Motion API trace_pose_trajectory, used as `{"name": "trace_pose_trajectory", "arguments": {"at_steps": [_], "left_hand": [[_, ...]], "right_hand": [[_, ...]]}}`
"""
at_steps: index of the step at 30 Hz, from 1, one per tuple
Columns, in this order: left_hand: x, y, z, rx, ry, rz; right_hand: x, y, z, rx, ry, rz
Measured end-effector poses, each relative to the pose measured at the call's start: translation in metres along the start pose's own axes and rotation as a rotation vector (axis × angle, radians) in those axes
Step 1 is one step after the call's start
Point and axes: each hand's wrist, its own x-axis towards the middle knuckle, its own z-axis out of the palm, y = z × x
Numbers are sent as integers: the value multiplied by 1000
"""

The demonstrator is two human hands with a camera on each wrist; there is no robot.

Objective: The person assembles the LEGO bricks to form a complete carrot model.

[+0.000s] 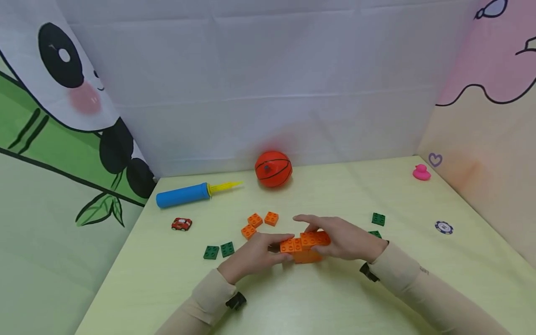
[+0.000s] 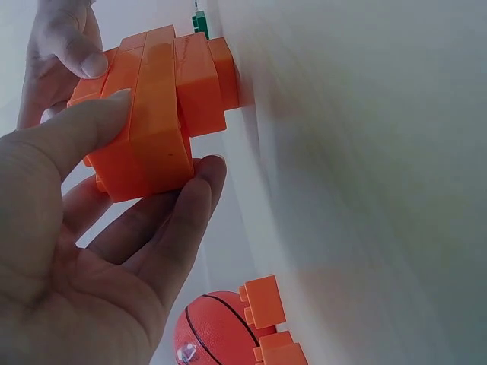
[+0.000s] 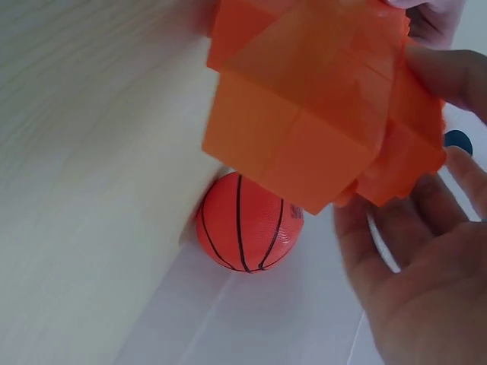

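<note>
Head view: left hand [image 1: 254, 253] and right hand [image 1: 345, 238] grip opposite ends of the orange block stack [image 1: 304, 250] mid-surface [image 1: 326, 298], probably for steadiness. Loose orange blocks [image 1: 255, 220] sit near the left one; the right wrist half-hides a green block [image 1: 375, 234]. Left wrist: thumb [image 2: 90, 128] and fingers [image 2: 185, 220] clamp opposite faces, likely for even pressure. Right wrist: stack blocks lots of the view, ball [image 3: 247, 228] beyond.

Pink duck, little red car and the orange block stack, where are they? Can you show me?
Pink duck [image 1: 421, 175]: head view, on its body.
Little red car [image 1: 182, 224]: head view, on its middle.
Orange block stack [image 1: 307, 255]: head view, on its near side.
</note>
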Motion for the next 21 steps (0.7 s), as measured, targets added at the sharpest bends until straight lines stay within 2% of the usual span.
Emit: {"name": "trace_pose_trajectory", "arguments": {"at_steps": [8,13,15,21], "left_hand": [[1,1,-1,10,10,8],[-2,0,0,-9,1,-40],[-2,-1,-1,-20,-2,-61],[0,-3,0,-40,-6,-51]], "right_hand": [[2,-4,-3,18,-24,32],[2,-4,2,44,-28,63],[1,-2,3,55,-24,71],[-5,15,5,105,-41,118]]}}
